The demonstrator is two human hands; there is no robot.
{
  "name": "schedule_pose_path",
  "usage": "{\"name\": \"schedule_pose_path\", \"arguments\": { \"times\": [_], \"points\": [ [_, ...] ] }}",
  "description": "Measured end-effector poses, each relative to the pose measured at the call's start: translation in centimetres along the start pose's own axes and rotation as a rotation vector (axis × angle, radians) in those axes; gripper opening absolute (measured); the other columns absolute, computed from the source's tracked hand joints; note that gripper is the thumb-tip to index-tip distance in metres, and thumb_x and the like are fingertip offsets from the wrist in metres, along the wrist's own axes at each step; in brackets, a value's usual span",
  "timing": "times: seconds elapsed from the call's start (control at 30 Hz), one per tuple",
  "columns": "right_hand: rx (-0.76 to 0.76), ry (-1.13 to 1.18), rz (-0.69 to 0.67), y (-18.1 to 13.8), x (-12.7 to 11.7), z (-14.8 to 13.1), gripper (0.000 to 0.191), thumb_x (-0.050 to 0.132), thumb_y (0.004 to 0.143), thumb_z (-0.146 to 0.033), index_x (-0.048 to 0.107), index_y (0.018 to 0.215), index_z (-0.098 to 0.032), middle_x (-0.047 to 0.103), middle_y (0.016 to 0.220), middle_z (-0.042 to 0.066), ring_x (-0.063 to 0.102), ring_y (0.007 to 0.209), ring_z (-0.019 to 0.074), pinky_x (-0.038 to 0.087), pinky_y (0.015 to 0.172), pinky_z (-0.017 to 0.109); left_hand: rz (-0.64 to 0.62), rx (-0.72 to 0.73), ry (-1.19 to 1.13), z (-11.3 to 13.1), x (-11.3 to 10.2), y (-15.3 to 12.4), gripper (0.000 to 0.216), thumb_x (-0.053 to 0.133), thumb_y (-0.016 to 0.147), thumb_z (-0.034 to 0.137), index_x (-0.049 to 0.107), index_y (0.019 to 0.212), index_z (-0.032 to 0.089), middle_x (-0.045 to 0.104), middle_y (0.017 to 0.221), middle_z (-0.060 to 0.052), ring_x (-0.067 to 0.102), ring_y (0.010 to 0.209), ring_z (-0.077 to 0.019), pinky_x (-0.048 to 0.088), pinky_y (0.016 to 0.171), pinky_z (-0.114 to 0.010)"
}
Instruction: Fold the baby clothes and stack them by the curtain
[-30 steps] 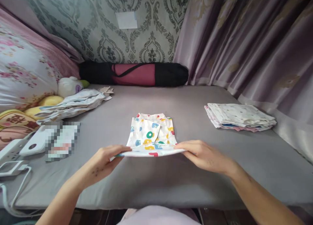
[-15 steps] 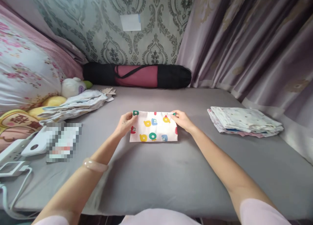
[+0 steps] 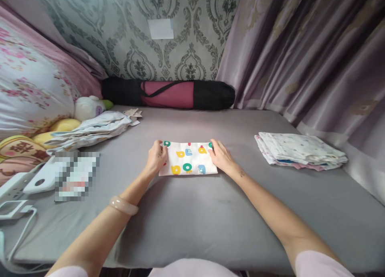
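Note:
A small white garment with coloured letter prints lies folded into a flat rectangle in the middle of the grey bed sheet. My left hand rests on its left edge, fingers curled over the cloth. My right hand lies on its right edge with the fingers stretched flat, pressing the fold down. A pale bangle sits on my left wrist.
A stack of folded pale clothes lies at the right by the curtain. A loose pile of clothes and plush toys are at the left. A black and red roll bag lies against the wall. A charger and cable sit at the left edge.
The near half of the garment was lifted and folded away over the far half. Both hands then came down onto the folded rectangle's side edges.

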State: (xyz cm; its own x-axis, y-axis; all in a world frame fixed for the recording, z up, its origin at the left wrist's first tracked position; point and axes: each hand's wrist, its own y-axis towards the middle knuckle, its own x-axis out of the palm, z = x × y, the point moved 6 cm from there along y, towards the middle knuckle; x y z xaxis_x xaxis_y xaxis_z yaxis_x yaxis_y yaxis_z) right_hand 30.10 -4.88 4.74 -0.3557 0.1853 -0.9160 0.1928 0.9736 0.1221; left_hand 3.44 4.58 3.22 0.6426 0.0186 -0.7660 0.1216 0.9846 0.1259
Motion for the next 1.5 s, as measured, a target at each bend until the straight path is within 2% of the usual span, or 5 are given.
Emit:
{"name": "schedule_pose_path", "arguments": {
  "times": [0.13,0.3,0.7,1.03,1.5],
  "points": [
    [-0.074,-0.151,0.055,-0.7,-1.0,-2.5,0.046,0.031,0.097,-0.020,0.046,0.140,-0.010,0.052,0.140,0.017,0.048,0.128,0.0293,0.039,0.105,0.042,0.111,0.288,0.234,2.7,-0.8,-1.2,0.036,0.041,0.092,0.029,0.050,0.123,0.013,0.059,0.121,-0.019,0.057,0.114,-0.0298,0.047,0.095,-0.045],
    [-0.334,-0.132,-0.040,-0.9,1.0,-7.1,0.054,0.024,0.100,-0.028,0.038,0.147,-0.007,0.034,0.155,0.012,0.024,0.146,0.0239,0.014,0.120,0.043,-0.043,0.545,0.274,6.8,1.8,-3.1,0.042,0.032,0.098,0.028,0.045,0.133,0.011,0.054,0.137,-0.018,0.046,0.132,-0.0281,0.039,0.108,-0.043],
    [-0.359,-0.153,-0.129,-0.7,6.2,-7.8,0.060,0.023,0.096,-0.027,0.031,0.150,-0.005,0.028,0.158,0.011,0.023,0.146,0.0227,0.009,0.121,0.044,-0.189,0.418,0.536,4.7,6.6,-3.6,0.055,0.022,0.101,0.036,0.039,0.147,0.011,0.036,0.154,-0.012,0.024,0.146,-0.0290,0.020,0.119,-0.049],
    [-0.358,-0.137,-0.185,-0.4,5.9,-7.5,0.060,0.023,0.096,-0.030,0.030,0.151,-0.007,0.025,0.159,0.011,0.021,0.147,0.0219,0.010,0.121,0.043,-0.272,0.375,0.529,5.5,5.7,-3.6,0.055,0.024,0.100,0.035,0.039,0.146,0.010,0.034,0.156,-0.012,0.025,0.146,-0.0292,0.022,0.118,-0.049],
    [-0.296,-0.159,-0.117,-0.8,5.6,-6.4,0.059,0.024,0.097,-0.030,0.033,0.150,-0.006,0.029,0.157,0.011,0.022,0.147,0.0217,0.009,0.121,0.041,-0.189,0.368,0.499,4.5,5.3,-3.3,0.055,0.023,0.099,0.039,0.041,0.145,0.013,0.036,0.154,-0.015,0.027,0.145,-0.0294,0.022,0.118,-0.050]
  ]
}}
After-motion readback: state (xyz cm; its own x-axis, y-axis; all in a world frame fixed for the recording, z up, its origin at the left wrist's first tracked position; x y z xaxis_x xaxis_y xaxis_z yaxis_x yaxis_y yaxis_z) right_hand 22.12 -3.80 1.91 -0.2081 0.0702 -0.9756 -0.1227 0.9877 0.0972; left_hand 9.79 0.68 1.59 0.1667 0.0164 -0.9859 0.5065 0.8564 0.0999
